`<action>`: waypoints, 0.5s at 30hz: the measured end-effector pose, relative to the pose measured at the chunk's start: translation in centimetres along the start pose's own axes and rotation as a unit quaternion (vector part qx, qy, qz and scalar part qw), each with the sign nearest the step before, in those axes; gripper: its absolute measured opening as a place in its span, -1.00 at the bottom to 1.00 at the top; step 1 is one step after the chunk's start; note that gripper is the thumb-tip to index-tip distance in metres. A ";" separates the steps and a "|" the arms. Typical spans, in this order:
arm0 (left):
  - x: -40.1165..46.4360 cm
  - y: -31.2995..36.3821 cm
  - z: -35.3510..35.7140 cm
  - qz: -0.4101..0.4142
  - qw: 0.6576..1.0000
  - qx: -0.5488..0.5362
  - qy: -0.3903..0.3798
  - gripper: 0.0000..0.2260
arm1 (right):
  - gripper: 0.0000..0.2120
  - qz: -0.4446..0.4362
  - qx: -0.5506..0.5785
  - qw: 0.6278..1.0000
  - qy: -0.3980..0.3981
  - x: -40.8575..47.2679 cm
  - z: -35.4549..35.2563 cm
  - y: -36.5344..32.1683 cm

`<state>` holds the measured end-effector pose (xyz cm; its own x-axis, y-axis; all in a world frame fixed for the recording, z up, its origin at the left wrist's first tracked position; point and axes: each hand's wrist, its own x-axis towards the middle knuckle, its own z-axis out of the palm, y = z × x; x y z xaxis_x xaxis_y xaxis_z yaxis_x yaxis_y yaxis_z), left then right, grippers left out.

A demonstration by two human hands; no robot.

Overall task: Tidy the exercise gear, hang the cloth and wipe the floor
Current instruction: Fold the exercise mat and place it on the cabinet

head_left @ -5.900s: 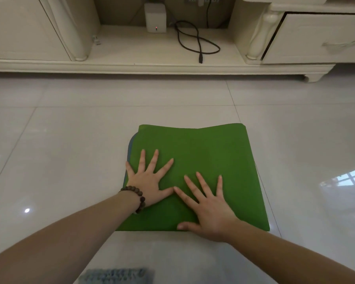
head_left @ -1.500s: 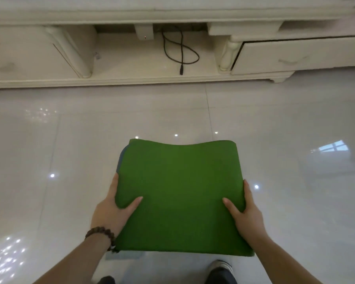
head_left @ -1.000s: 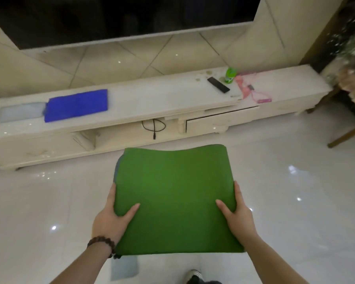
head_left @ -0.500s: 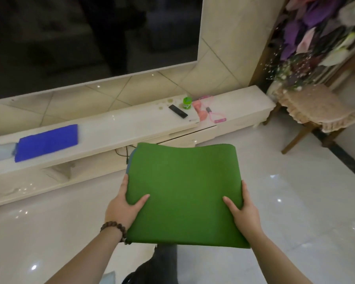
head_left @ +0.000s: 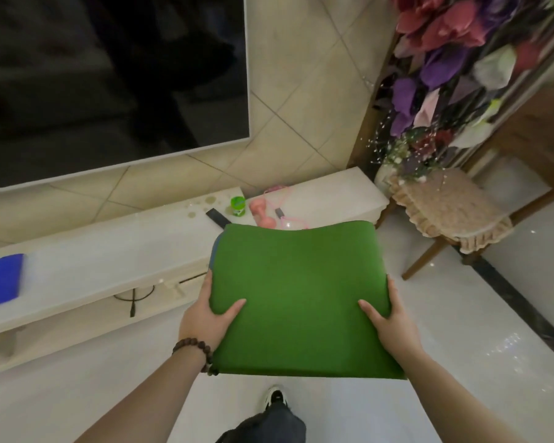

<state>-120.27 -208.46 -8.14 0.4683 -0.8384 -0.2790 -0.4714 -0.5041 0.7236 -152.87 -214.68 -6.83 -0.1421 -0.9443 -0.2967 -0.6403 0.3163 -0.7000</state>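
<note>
Both hands carry the folded green exercise mat (head_left: 298, 298) flat at waist height: left hand (head_left: 205, 318) with a brown bead bracelet (head_left: 195, 348) grips its left edge, right hand (head_left: 390, 327) its right. Beyond it on the long cream TV cabinet (head_left: 109, 251) lie pink dumbbells (head_left: 263, 212), a green cup (head_left: 237, 206) and a blue cloth (head_left: 0, 279).

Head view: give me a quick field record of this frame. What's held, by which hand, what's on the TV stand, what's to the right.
held: folded green mat, flat, off the floor
left hand: grips the mat's left edge, thumb on top
right hand: grips the right edge, thumb on top
stand top: blue cloth far left; remote, green bottle, pink dumbbell and pink cord near the right end
right of stand: chair with frilled cushion, flowers behind
below: one shoe on white floor
</note>
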 end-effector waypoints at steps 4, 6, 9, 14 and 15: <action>4.4 6.5 3.7 0.015 1.000 0.010 -0.015 -0.15 | -0.20 0.007 0.035 0.999 0.016 6.6 -4.2 0.2; 6.0 9.2 5.6 0.020 0.999 0.024 -0.025 -0.14 | -0.20 0.022 0.047 0.998 0.018 9.1 -5.9 0.9; 8.3 12.6 8.7 0.022 0.998 0.041 -0.035 -0.14 | -0.20 0.046 0.052 0.997 0.017 13.1 -7.9 2.1; 11.9 17.0 15.2 -0.013 0.999 0.025 -0.028 -0.15 | -0.20 0.043 0.036 0.998 -0.020 22.6 -11.0 3.9; 12.7 17.8 16.7 -0.023 0.999 0.023 -0.021 -0.15 | -0.20 0.038 0.032 0.998 -0.030 25.0 -11.7 4.1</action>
<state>-135.17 -231.56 -9.30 0.4595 -0.8214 -0.3380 -0.4846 -0.5507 0.6796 -167.91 -238.05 -9.48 -0.1423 -0.9105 -0.3882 -0.5791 0.3946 -0.7134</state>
